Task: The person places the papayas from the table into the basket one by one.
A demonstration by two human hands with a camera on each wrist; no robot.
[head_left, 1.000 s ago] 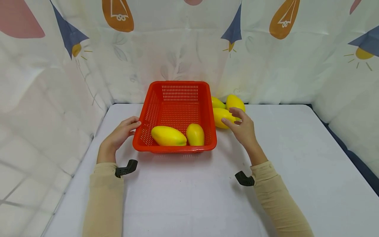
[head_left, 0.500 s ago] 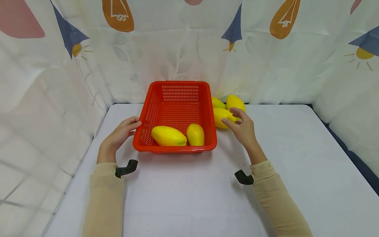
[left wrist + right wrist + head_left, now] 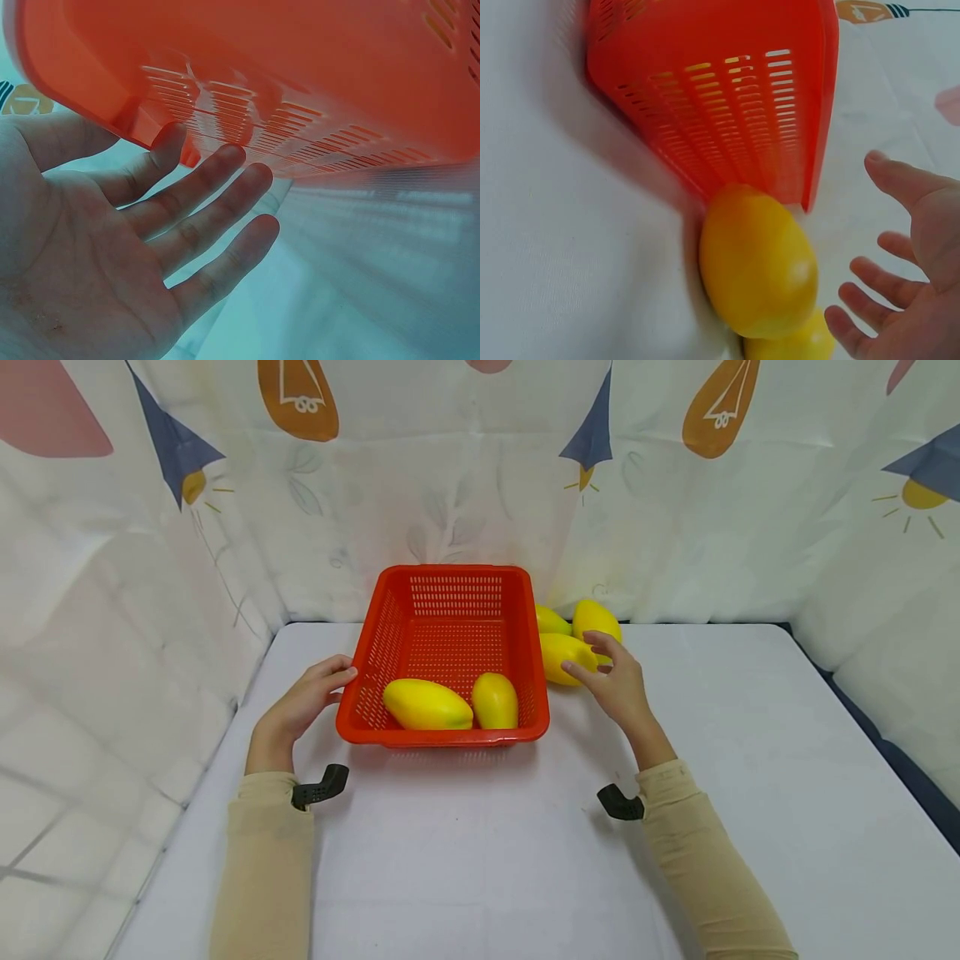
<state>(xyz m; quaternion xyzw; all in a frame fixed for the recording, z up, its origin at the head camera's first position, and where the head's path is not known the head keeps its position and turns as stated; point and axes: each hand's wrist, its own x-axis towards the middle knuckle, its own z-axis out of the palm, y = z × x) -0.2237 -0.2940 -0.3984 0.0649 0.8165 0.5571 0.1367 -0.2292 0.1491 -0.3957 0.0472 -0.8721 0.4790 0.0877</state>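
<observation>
In the head view, a red plastic basket has two yellow mangoes in it, one lying lengthwise and another end-on. My left hand has its fingertips right at the basket's left rim. The left wrist view shows those fingers loosely spread by the slotted side. More mangoes lie against the basket's right side. Over the nearest one hovers my right hand, thumb and fingers apart. From the right wrist, that mango shows beside the basket wall, with the right hand holding nothing.
Behind the near mango sit another yellow mango and a greenish-yellow one. Everything stands on a white-covered table. A patterned curtain rises along the table's back and sides.
The right wrist has shifted very slightly, while its hand stays over the mango. The left hand, basket and mangoes keep their places.
</observation>
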